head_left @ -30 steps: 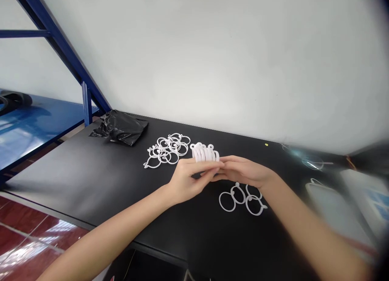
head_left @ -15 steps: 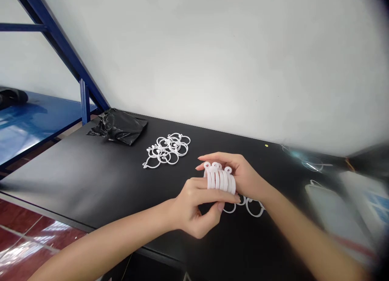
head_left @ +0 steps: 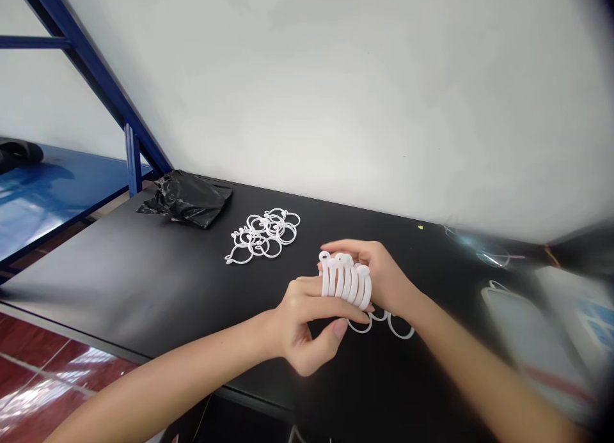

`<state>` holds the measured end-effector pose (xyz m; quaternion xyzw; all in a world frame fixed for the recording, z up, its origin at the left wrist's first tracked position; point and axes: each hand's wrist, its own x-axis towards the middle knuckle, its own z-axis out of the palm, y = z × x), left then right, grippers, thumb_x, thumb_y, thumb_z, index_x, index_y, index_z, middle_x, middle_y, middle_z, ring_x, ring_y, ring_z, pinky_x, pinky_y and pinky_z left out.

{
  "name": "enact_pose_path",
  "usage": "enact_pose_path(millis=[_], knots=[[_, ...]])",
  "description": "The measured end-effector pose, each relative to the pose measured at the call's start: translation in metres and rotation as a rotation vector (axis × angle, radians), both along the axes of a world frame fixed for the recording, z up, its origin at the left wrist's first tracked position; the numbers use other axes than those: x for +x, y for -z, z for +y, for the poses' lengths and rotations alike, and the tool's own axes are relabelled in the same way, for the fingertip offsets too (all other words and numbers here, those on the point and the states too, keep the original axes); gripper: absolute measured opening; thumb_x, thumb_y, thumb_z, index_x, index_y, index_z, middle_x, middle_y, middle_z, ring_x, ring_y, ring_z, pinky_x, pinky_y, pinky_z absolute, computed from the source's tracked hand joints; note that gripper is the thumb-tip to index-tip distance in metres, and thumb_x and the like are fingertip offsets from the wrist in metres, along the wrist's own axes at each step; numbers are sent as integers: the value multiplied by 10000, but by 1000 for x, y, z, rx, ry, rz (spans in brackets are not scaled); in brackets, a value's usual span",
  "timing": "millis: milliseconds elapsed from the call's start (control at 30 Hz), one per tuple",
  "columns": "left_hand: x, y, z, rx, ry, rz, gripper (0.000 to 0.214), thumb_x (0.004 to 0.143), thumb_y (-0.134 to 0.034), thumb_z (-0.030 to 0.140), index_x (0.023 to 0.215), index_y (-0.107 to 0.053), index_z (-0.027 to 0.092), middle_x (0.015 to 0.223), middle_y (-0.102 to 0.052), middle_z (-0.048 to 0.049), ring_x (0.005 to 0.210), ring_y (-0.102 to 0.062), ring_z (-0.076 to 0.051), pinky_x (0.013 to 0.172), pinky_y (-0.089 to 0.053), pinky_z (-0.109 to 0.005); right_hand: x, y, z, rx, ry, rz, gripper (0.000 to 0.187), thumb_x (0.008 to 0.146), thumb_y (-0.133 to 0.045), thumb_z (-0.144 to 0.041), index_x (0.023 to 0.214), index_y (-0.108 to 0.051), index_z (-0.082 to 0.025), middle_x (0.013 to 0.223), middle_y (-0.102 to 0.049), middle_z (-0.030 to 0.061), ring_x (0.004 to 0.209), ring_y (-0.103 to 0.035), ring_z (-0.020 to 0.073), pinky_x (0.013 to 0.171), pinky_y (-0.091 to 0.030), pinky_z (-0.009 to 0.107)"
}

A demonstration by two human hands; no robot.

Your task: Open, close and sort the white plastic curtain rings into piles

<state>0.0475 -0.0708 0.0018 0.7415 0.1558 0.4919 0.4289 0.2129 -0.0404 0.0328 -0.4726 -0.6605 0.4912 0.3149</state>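
Several white curtain rings [head_left: 346,284] with small eyelets sit side by side in a row, threaded over the fingers of my left hand [head_left: 311,321]. The thumb of that hand is apart from the rings, below them. Curled round the far side and right end of the row is my right hand [head_left: 378,270], its fingers partly hidden behind the rings and touching them. Below my hands, a few loose rings [head_left: 401,328] lie on the black table [head_left: 268,315]. A flat pile of more white rings [head_left: 268,235] lies farther back, left of my hands.
A crumpled black plastic bag [head_left: 192,200] lies at the table's back left. Clear plastic packaging [head_left: 484,251] and a pale box-like object [head_left: 570,302], both blurred, are at the right. Behind stands a white wall [head_left: 336,98], with a blue metal frame [head_left: 96,78] at left.
Both hands have shifted slightly left with the row of rings. The rings sit more evenly side by side, and their eyelets are closer in line. The pile has not moved.
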Motion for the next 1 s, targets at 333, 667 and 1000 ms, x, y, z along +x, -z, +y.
enact_pose_path(millis=[333,667,1000], knots=[[3,1,-1,-94,60,2,312,871,-481,318,879,-761,180,914,-741,-117,863,-680,-277,838,-525,-414,0,-7,-1,-181,-270,364,343,806,-722,-258,1146,-691,-221,1190,-706,85,1121,-660,261,977,-534,442],[-1,-7,5,-245,170,48,404,928,-452,428,932,-757,162,982,-734,-126,966,-672,-290,904,-512,-415,11,-6,-1,125,-196,35,417,881,-597,-239,1290,-615,-319,1084,-738,45,817,-724,221,644,-622,337],[1,0,12,-372,259,-60,336,951,-478,297,1211,-634,152,997,-742,-109,1007,-676,-276,956,-483,-429,19,-7,2,311,-343,-270,626,846,-432,-80,1432,-452,-299,798,-648,-18,453,-466,66,434,-440,186]])
